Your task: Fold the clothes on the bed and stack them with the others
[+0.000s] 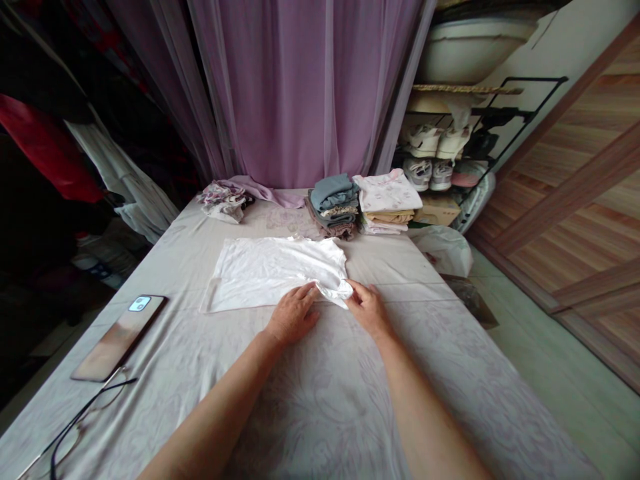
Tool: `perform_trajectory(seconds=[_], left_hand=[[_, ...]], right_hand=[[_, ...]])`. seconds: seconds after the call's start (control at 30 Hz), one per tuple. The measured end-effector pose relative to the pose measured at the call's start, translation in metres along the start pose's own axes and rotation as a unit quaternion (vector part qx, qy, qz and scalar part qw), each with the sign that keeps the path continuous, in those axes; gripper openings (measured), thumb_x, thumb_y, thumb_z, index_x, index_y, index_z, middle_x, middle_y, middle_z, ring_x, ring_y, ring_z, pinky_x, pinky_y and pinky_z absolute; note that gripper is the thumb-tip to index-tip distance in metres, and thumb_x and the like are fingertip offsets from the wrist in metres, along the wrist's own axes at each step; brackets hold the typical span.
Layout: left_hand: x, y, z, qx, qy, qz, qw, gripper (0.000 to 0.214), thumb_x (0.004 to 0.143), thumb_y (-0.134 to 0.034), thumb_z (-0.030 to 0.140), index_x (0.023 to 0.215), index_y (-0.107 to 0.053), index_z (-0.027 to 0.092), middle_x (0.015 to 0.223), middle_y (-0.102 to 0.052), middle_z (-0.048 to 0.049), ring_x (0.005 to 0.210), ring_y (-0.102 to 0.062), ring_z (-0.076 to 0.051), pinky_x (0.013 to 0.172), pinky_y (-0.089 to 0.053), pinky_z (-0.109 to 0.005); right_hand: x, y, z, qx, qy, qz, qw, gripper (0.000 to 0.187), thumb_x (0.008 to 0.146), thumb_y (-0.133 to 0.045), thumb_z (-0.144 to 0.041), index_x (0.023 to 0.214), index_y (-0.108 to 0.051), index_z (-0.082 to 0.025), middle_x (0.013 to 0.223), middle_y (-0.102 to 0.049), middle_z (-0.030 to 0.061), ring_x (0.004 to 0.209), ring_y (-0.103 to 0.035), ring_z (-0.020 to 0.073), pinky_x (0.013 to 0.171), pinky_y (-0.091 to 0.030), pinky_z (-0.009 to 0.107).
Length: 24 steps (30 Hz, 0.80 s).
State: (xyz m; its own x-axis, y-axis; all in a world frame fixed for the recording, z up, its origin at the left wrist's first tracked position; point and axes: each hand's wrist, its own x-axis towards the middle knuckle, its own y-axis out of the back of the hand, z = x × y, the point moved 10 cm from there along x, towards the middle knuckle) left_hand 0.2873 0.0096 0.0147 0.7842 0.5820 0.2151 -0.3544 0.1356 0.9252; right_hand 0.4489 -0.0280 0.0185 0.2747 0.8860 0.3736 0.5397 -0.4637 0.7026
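A white garment [270,270] lies spread flat on the cloth-covered table [310,400], its near right corner bunched up. My left hand [293,313] rests on the near edge of the garment, fingers bent and pressing down on the fabric. My right hand [367,308] pinches the bunched white corner between thumb and fingers.
Two stacks of folded clothes [337,203] [387,207] stand at the far side. A crumpled patterned cloth [223,200] lies at the far left. A phone [120,337] and glasses [80,420] lie at the left. A shoe rack [445,157] stands on the right, beside a white bag [445,247].
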Motion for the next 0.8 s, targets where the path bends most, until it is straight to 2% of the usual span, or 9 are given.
perform_trajectory(seconds=[0.2,0.33,0.5,0.63,0.73,0.8], left_hand=[[0.008,0.0,0.002,0.042,0.058,-0.028,0.997,0.05,0.085,-0.063,0.033,0.133,-0.052,0.024,0.142,-0.049,-0.0124,0.122,-0.053,-0.032,0.1,-0.049,-0.048],[0.014,0.001,0.002,0.06,0.099,-0.026,0.993,0.055,0.082,-0.067,0.04,0.133,-0.052,0.026,0.142,-0.044,-0.0142,0.117,-0.054,-0.034,0.09,-0.053,-0.049],[0.018,0.0,0.006,0.08,0.125,-0.03,0.988,0.059,0.082,-0.066,0.049,0.134,-0.051,0.025,0.138,-0.046,-0.0162,0.117,-0.051,-0.036,0.088,-0.051,-0.05],[0.024,0.005,0.008,0.092,0.127,-0.017,0.987,0.053,0.086,-0.056,0.057,0.129,-0.055,0.025,0.126,-0.054,-0.0156,0.108,-0.055,-0.034,0.084,-0.049,-0.049],[0.029,0.01,0.003,0.096,0.14,-0.007,0.986,0.041,0.094,-0.043,0.052,0.123,-0.06,0.029,0.125,-0.055,-0.0125,0.103,-0.056,-0.03,0.083,-0.048,-0.046],[0.032,0.01,-0.001,0.093,0.139,-0.009,0.986,0.037,0.095,-0.044,0.05,0.119,-0.062,0.029,0.127,-0.054,-0.0111,0.103,-0.056,-0.029,0.083,-0.048,-0.044]], right_hand=[[0.003,0.003,0.006,-0.014,-0.024,0.031,0.999,0.037,0.088,-0.047,-0.043,0.099,-0.075,-0.02,0.069,-0.071,0.0068,0.07,-0.061,0.0203,0.072,-0.043,0.031],[0.013,0.005,0.014,-0.034,-0.041,0.045,0.998,0.037,0.09,-0.045,-0.042,0.099,-0.075,-0.022,0.07,-0.072,0.0055,0.067,-0.061,0.0185,0.068,-0.043,0.028],[0.025,0.005,0.015,-0.082,-0.028,0.051,0.995,0.034,0.09,-0.047,-0.038,0.101,-0.075,-0.023,0.075,-0.075,0.0066,0.069,-0.063,0.0189,0.07,-0.041,0.027],[0.027,0.003,0.02,-0.133,-0.041,0.05,0.989,0.034,0.09,-0.046,-0.038,0.091,-0.077,-0.022,0.068,-0.072,0.0076,0.063,-0.06,0.0186,0.067,-0.037,0.028],[0.026,0.0,0.022,-0.136,-0.045,0.044,0.989,0.035,0.089,-0.048,-0.04,0.092,-0.076,-0.02,0.067,-0.072,0.0079,0.063,-0.061,0.0191,0.066,-0.037,0.028],[0.025,0.0,0.023,-0.122,-0.044,0.052,0.99,0.037,0.089,-0.048,-0.042,0.095,-0.076,-0.019,0.067,-0.072,0.0077,0.064,-0.062,0.0191,0.065,-0.037,0.027]])
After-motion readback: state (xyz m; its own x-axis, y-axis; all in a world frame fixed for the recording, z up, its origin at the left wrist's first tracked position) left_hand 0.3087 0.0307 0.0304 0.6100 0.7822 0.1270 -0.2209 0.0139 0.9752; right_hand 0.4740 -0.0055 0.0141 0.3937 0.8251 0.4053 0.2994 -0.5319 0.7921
